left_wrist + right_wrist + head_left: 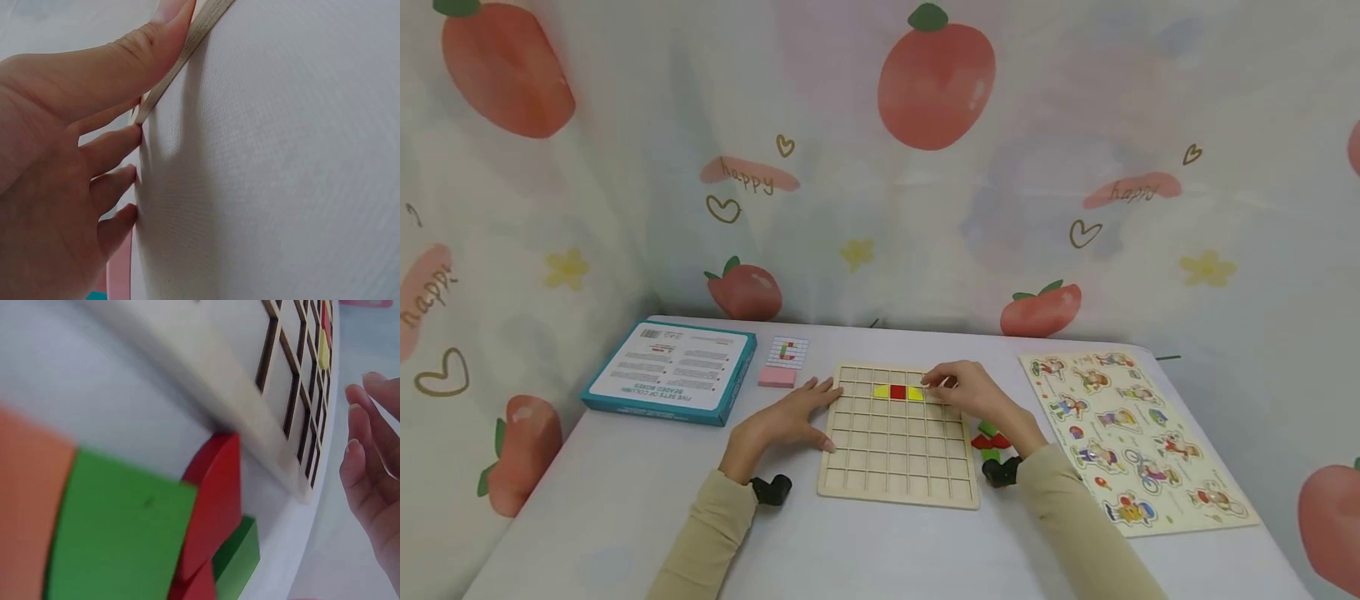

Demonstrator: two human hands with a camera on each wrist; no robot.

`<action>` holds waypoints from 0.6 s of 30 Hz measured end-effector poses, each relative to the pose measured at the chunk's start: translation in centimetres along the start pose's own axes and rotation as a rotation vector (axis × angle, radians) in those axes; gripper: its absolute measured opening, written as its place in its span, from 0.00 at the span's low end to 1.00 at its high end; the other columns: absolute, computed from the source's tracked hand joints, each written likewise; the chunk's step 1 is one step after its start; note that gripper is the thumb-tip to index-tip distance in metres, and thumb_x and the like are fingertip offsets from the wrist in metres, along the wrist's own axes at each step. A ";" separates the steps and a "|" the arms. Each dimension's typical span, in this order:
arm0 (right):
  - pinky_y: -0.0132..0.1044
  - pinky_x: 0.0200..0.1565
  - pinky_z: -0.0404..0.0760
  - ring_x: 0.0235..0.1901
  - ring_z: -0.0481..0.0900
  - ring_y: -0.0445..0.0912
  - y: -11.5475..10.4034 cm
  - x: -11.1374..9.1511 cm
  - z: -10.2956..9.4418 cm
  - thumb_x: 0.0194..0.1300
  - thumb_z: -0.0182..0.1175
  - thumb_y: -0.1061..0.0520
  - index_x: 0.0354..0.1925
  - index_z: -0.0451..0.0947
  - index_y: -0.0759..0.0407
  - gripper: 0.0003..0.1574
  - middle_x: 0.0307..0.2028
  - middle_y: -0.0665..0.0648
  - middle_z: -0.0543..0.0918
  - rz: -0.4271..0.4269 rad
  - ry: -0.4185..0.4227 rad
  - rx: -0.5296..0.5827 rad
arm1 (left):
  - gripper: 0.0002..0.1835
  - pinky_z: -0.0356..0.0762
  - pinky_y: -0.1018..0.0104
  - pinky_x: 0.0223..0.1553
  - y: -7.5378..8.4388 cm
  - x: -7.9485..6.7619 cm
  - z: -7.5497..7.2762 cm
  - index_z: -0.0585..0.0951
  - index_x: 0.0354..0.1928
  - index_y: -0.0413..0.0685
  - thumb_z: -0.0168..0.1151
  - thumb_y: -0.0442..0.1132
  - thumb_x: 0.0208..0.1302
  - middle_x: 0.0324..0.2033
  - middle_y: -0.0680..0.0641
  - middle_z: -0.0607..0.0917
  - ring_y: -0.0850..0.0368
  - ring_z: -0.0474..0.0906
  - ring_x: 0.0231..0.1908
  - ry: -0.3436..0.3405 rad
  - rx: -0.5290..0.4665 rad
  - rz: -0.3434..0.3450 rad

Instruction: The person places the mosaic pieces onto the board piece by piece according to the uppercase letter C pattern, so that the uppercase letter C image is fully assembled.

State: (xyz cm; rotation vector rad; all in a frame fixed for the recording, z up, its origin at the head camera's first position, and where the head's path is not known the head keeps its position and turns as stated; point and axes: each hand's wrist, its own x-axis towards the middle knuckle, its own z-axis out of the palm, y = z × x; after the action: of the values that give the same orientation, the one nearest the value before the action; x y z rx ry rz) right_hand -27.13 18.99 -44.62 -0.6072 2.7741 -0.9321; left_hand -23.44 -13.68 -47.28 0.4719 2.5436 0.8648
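Note:
A light wooden grid board [898, 467] lies in the middle of the table. Near its top edge, a red square piece [898, 392] sits in the grid between two yellow pieces, the left one [882, 392] and the right one [915, 393]. My left hand [786, 417] rests at the board's left side, thumb and fingers spread, touching the wooden edge [206, 22]. Over the board's upper right hovers my right hand [973, 392], its fingers bent loosely near the right yellow piece; in the right wrist view nothing shows between the fingertips [355, 448].
Loose green [991, 455] and red pieces [1000, 442] lie off the board's right side. A puzzle board with cartoon figures [1120, 425] is farther right. To the left are a teal-edged box [673, 371], a pattern card [788, 352] and a pink block [777, 377].

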 end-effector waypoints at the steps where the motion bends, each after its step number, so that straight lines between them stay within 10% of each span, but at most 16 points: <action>1: 0.38 0.42 0.81 0.38 0.81 0.47 0.3 -0.3 -0.2 0.70 0.64 0.61 0.49 0.88 0.59 0.11 0.42 0.56 0.88 0.007 0.002 -0.001 | 0.52 0.48 0.35 0.77 0.1 0.1 0.1 0.63 0.79 0.52 0.80 0.46 0.54 0.82 0.46 0.55 0.41 0.40 0.82 -0.001 0.008 -0.003; 18: 0.35 0.39 0.80 0.36 0.79 0.46 4.6 -5.0 -2.2 0.67 0.67 0.61 0.47 0.87 0.62 0.11 0.37 0.54 0.86 0.045 0.007 -0.036 | 0.51 0.47 0.34 0.77 0.6 -0.2 0.0 0.63 0.79 0.52 0.80 0.45 0.55 0.82 0.45 0.54 0.40 0.39 0.82 -0.007 0.010 -0.012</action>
State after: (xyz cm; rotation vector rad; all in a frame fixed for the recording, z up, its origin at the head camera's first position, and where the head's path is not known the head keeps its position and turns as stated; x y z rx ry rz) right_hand -24.72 25.64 -45.55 -0.5451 2.8043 -0.8792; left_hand -23.21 -13.33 -46.83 0.4614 2.5432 0.8456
